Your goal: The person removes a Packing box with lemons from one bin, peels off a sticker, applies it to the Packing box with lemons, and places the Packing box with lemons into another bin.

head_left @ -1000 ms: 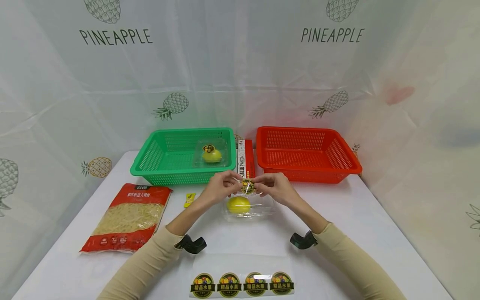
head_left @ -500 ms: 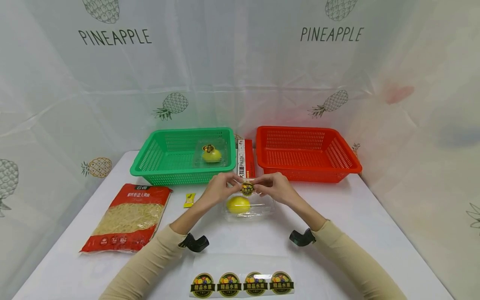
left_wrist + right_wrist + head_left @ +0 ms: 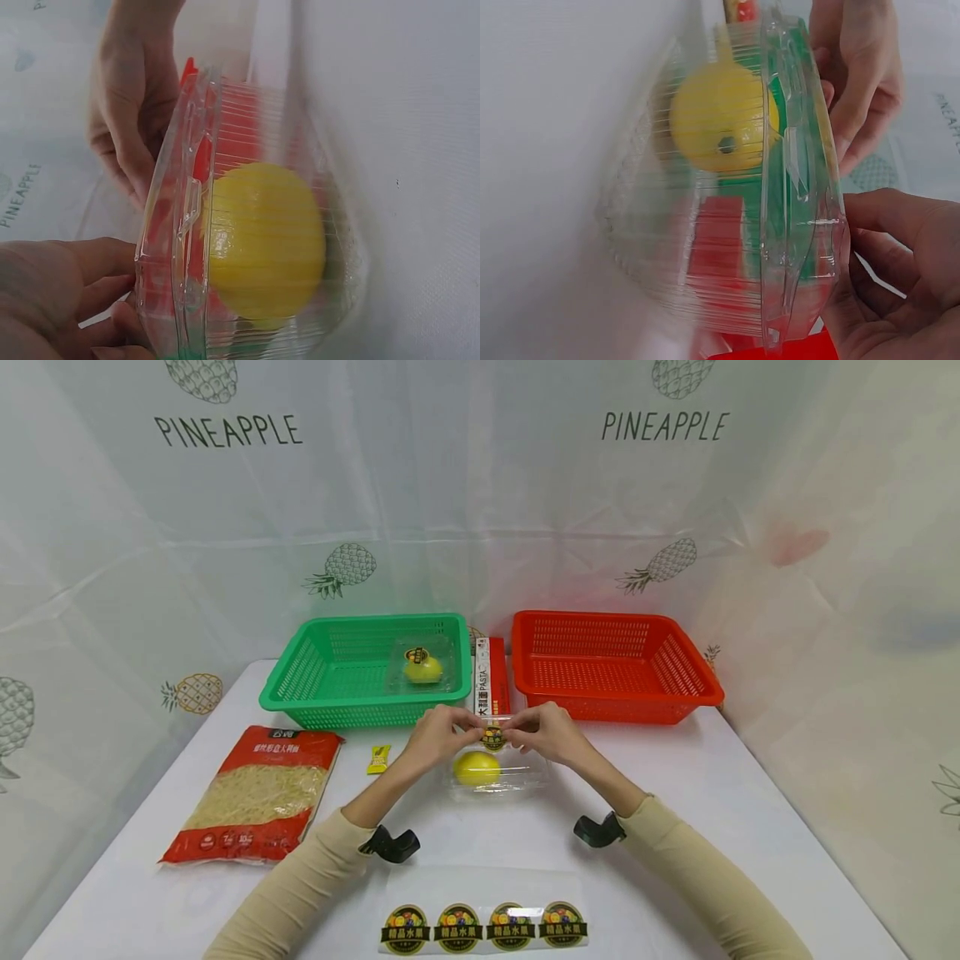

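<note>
A clear plastic clamshell box [image 3: 521, 779] lies closed on the table, with a yellow lemon [image 3: 477, 769] in its left half. Over the far part of its lid is a round black-and-gold sticker [image 3: 492, 737]. My left hand [image 3: 442, 737] pinches the sticker's left edge between thumb and index finger; my right hand [image 3: 553, 735] does the same at its right edge. In the left wrist view, the fingers of the left hand [image 3: 52, 292] meet the lid top. Whether the whole sticker touches the lid is hidden.
A sheet with several stickers [image 3: 483, 930] lies at the front edge. Behind stand a green basket [image 3: 360, 714] holding another boxed lemon [image 3: 423, 670], and a red basket [image 3: 615, 710]. A pasta box [image 3: 491, 681] lies between them. Left are a pasta bag [image 3: 255, 797] and a small yellow packet [image 3: 378, 759].
Both hands have shifted slightly with the sticker, which is now a little lower and nearer the lemon. The box has stayed in place.
</note>
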Available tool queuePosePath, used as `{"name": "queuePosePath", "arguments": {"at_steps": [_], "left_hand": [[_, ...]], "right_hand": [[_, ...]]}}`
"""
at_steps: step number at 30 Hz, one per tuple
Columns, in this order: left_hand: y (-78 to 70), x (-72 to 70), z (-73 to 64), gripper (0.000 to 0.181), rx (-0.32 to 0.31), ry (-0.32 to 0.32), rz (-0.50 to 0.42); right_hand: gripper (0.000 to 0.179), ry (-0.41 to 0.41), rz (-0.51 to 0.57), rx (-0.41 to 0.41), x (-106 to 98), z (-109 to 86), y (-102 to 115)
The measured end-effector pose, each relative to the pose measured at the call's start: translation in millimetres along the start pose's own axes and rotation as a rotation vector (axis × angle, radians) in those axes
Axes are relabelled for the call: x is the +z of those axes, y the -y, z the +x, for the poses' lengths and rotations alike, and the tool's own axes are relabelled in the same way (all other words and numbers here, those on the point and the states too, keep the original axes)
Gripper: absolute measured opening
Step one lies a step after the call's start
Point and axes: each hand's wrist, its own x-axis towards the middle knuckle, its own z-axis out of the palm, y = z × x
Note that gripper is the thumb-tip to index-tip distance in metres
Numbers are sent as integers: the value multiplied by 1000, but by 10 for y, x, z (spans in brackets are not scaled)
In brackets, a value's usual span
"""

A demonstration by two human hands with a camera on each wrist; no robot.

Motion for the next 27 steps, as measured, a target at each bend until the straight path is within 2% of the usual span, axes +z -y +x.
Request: {"name": "queuePosePath", "arguments": {"at_steps": [8, 15, 22, 27], "left_hand": [[-5, -18, 27, 13, -12, 14, -14], [9, -35, 51, 13, -50, 43, -43], [12, -33, 48, 12, -52, 49, -42], [22, -17, 41, 13, -41, 46, -25]], "right_hand": [[19, 5, 46, 27, -39, 42, -14], [22, -7, 78, 83, -55, 72, -42], [20, 1, 44, 52, -29, 67, -28], [20, 4, 42, 62, -11, 52, -12]]}}
